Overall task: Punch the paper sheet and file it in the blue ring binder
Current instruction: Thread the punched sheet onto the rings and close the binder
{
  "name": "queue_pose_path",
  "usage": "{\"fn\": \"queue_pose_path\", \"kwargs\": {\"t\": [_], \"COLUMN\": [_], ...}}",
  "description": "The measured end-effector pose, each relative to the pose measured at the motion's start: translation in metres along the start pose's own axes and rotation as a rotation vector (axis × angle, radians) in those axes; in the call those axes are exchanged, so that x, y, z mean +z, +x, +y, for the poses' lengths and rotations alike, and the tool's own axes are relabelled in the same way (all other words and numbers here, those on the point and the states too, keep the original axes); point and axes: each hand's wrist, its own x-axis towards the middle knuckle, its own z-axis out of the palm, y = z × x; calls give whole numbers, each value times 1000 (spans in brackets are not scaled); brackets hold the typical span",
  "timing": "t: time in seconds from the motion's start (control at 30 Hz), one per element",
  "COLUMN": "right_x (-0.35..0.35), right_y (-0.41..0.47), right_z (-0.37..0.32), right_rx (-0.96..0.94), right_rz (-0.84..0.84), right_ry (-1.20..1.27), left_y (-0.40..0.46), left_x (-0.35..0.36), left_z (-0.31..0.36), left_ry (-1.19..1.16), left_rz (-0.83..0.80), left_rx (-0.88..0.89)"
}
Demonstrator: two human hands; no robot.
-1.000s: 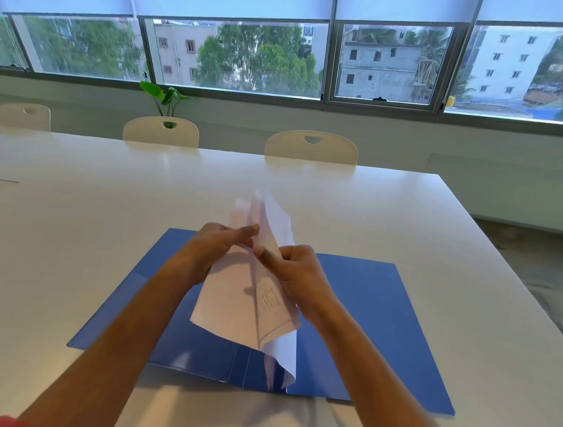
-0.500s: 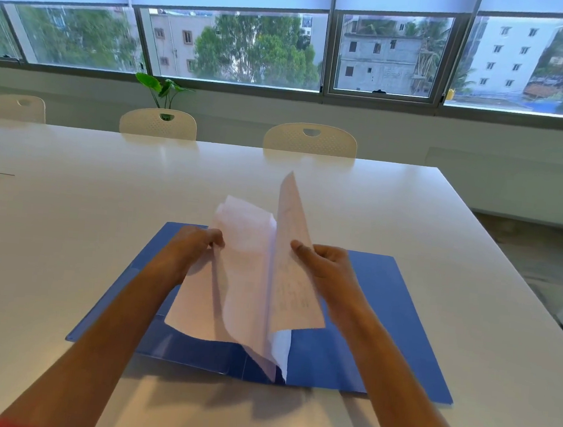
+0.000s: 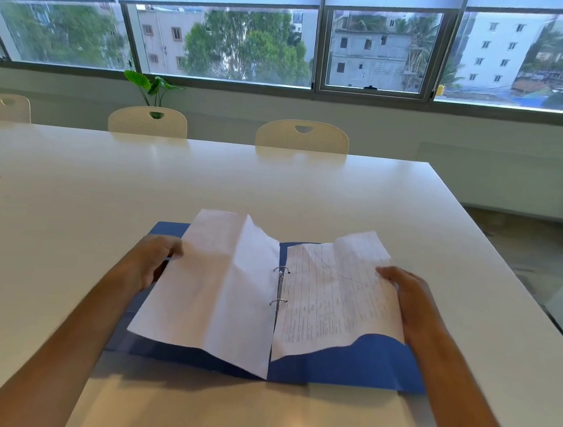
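On the tabletop [image 3: 65,227]: the blue ring binder [image 3: 355,365] lies open and flat near the person, covers spread to either side, so the rings [image 3: 280,287] at the spine stand up between the two stacks of paper.
Paper sheet, left side [image 3: 211,289]: blank face up, creased down its length, its inner edge at the rings; it arches slightly instead of lying flat, probably because the left hand is lifting its outer edge.
Printed sheet, right side [image 3: 337,294]: a table of fine print faces up, the lower end tucked into the curved pocket of the right cover, which keeps it from sliding.
Left hand [image 3: 151,262]: curled around the outer edge of the blank sheet, thumb on top and fingers beneath, gripping it to spread the page away from the spine.
Right hand [image 3: 406,294]: fingers closed lightly on the far right edge of the printed sheet, holding it down and outward.
Reason for the hold: both hands draw the pages apart so the rings are exposed and the papers settle.
Rings: they look closed, though that is too small to be sure.
Task stage, as a judgement: the sheets seem to be on the rings already; no punch is in view.
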Motion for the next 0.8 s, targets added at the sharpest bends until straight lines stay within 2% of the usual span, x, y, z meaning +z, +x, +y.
{"fn": "queue_pose_path", "kwargs": {"t": [0.37, 0.53, 0.8], "right_x": [99, 149, 180], "right_y": [-13, -18, -27], "right_z": [-30, -32, -20], "right_rx": [-22, -45, -173], "right_rz": [-318, -371, -486], "right_ry": [111, 80, -283], "left_y": [-5, -11, -11], "left_x": [25, 42, 42], "left_z": [19, 29, 31], "left_ry": [-101, -151, -183], "left_rz": [-101, -217, -260], "left_rx": [199, 234, 171]}}
